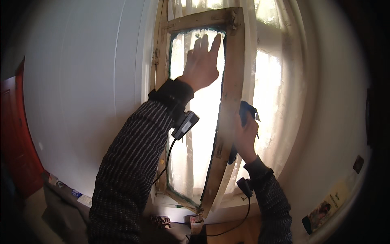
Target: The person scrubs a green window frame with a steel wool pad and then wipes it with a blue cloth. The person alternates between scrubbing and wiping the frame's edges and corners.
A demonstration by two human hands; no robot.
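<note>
Hinged window sash braced by one hand, dark blue item applied near its edge by the other

The wooden sash (233, 61) is located at the centre of the view, swung out at an angle in front of the window, with worn timber noted. Its glass pane (199, 126) is bordered by a dark green, uneven edging. The left hand (202, 65) is placed over the upper part of the pane, fingers extended and spread; nothing is seen to be held, and contact with the glass is apparent but cannot be confirmed. By the right hand (246, 136), a dark blue item (246, 109) is grasped beside the right stile; it is partly hidden, and whether it is a cloth or a tool cannot be told.

The step in hand is judged to be work on the sash's right edge or rear face, with the left hand likely used for steadying. For the next move, an even counter-pressure on the pane and a controlled grip on the blue item are judged to be called for.

A black box (185, 125) with a cable is worn at the left wrist, and a similar unit (244, 187) at the right. Behind the sash, a sheer curtain (268, 93) is hung, strongly backlit. A red door (16, 134) is noted at far left.
</note>
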